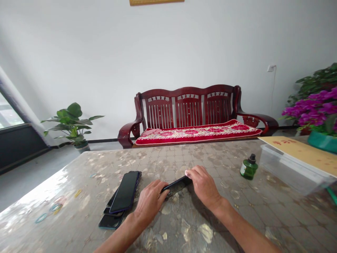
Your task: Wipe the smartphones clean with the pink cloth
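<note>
Between the fingers (198, 173), a slim, dark phone (178, 186) with glossy face.

Both hands (149, 198) bare; wrists (220, 204), forearms (122, 232) uncovered.

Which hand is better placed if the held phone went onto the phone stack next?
Likely the left hand: it grips the held phone at the end nearer the phone stack; the right hand is farther away.
</note>
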A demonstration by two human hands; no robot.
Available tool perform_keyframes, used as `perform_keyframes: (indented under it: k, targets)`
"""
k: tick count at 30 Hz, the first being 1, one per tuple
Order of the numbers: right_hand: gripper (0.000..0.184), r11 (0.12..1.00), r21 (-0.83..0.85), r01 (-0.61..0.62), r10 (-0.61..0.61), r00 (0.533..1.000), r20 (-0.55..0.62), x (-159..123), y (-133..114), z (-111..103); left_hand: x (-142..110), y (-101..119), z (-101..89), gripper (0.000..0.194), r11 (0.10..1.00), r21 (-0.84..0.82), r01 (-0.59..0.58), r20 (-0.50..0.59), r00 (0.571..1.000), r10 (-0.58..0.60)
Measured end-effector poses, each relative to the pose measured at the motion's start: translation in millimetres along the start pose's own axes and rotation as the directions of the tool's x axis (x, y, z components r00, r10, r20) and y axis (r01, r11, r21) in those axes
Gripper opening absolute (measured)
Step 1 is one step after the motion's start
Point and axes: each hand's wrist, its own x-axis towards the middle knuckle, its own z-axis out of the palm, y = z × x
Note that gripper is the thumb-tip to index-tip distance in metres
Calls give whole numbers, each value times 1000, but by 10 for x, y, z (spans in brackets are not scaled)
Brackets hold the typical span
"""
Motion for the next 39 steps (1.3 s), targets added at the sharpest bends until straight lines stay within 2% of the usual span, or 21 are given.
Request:
perform_keyframes:
  k: [3,11,17,21,24,26,29,34,39]
  targets:
    - [17,1000,15,-19,19,1000,-1,-2,15,6,72,76,-76,18,997,58,-42,14,999,41]
    - [18,996,40,-81,79,996,30,19,46,-14,364,424,-224,13,937,340,-86,196,980,19]
    - [17,993,50,-110,108,993,53,23,84,-8,548,634,-218,11,929,360,-89,254,967,-6]
    - [20,976,139,-170,168,985,28,29,197,-16,579,611,-211,12,937,343,-74,250,968,-15]
    - [21,944,198,-265,275,961,-25,41,325,-51,517,480,-197,11,951,307,-45,208,978,-20]
    - [20,920,245,-305,331,941,-73,45,391,-82,443,364,-177,10,971,239,-13,137,990,-20]
    - [18,906,315,-282,343,926,-158,46,397,-133,320,184,-132,11,987,159,3,21,1000,-7]
    - [15,927,358,-110,214,940,-265,53,121,-244,178,-31,-38,13,998,54,-29,-153,988,37]
    - [23,963,265,47,19,971,-240,38,-170,-324,97,-86,56,16,995,2,-97,-277,956,93]
